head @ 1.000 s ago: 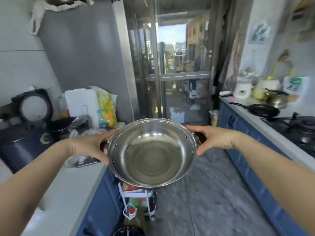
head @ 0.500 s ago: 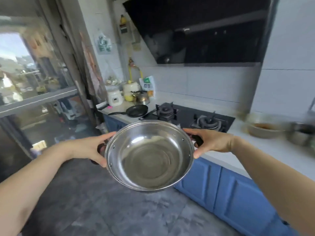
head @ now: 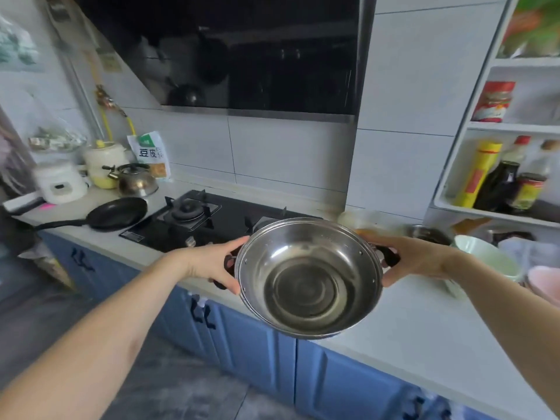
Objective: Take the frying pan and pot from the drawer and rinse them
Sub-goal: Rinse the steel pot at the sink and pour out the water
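Now over the counter, pot sits between gripping fingers.

both arms out, hands gripping at either side

both forearms reach forward from the lower corners, bare to the elbow. the left hand curls round the pot's left handle, thumb on top; the right hand grips the right handle, fingers wrapped beneath, wrists roughly level.

One steel pot, one black frying pan, one kettle, two burners, two hands.
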